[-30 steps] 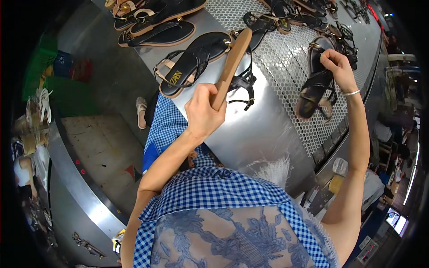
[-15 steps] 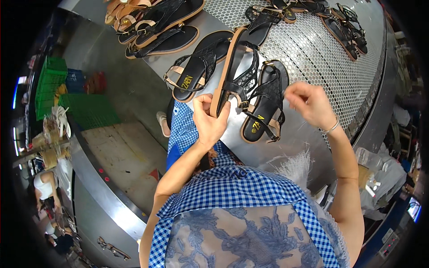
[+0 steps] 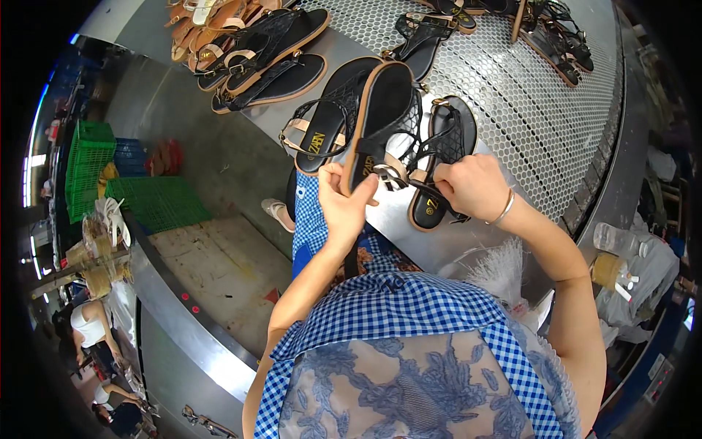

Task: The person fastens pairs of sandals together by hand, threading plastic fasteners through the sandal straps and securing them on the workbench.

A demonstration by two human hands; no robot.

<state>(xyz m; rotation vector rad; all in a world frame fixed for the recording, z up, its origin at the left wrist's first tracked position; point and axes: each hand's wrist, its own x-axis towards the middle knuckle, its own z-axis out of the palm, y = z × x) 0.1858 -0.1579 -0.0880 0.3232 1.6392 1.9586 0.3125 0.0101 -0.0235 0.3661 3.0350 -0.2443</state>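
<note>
My left hand (image 3: 342, 208) grips the heel end of a black strappy sandal (image 3: 391, 95), thumb on its insole and fingers at the sole's edge. The sandal is tilted up, toe away from me, its tan sole edge showing and its buckled strap hanging right. My right hand (image 3: 474, 186) is closed, fingers curled, over the heel part of another black sandal (image 3: 457, 121) lying on the metal surface. Whatever its fingertips pinch is hidden. Left of the held sandal lies one more black sandal (image 3: 322, 128), partly covered by it.
Black sandals (image 3: 281, 73) and tan sandals (image 3: 191, 33) are grouped at the far left. More black sandals (image 3: 559, 44) lie on the perforated white conveyor (image 3: 504, 95). A green crate (image 3: 157, 203) stands lower left, and two people work at far left.
My right hand has moved left and down onto the right-hand sandal. The sandal in my left hand has turned, so more of its insole shows. The view has shifted slightly.
</note>
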